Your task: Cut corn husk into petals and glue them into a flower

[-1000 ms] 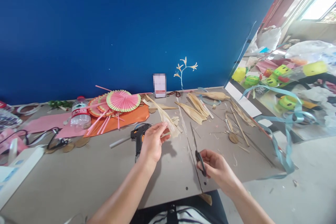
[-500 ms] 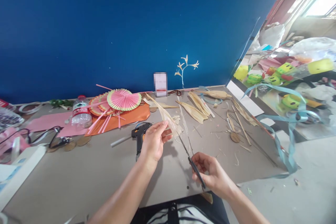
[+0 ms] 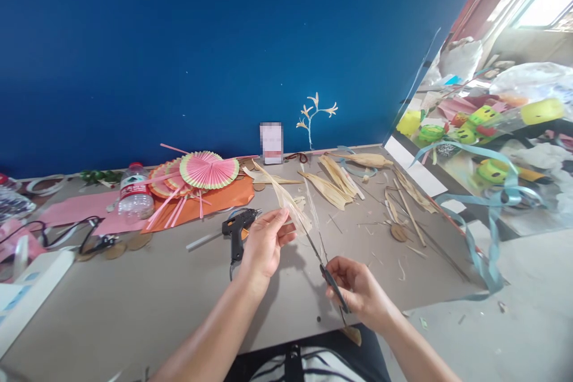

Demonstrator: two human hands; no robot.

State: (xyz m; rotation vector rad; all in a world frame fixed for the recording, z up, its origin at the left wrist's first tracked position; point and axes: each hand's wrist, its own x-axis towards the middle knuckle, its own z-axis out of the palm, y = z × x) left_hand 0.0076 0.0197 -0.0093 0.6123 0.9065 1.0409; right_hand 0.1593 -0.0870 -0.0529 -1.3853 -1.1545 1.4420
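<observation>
My left hand (image 3: 265,243) pinches a long pale dried-husk strip (image 3: 281,194) above the grey table (image 3: 134,304); the strip slants up and away to the left. My right hand (image 3: 358,291) grips black-handled scissors (image 3: 323,262), whose blades point up-left and reach the strip's lower end just right of my left fingers. A black glue gun (image 3: 236,231) lies on the table close behind my left hand.
Pink folded paper fans (image 3: 206,170) lie on orange paper, with a plastic water bottle (image 3: 135,197) to their left. Dried husk leaves (image 3: 333,185) and sticks are scattered at the right. A small husk flower sprig (image 3: 316,116) stands by the blue wall. Blue ribbon (image 3: 486,215) trails off the right edge.
My right hand lifted the scissors off the table and swung their blades up-left to the husk strip. My left hand stayed nearly still, holding the strip.
</observation>
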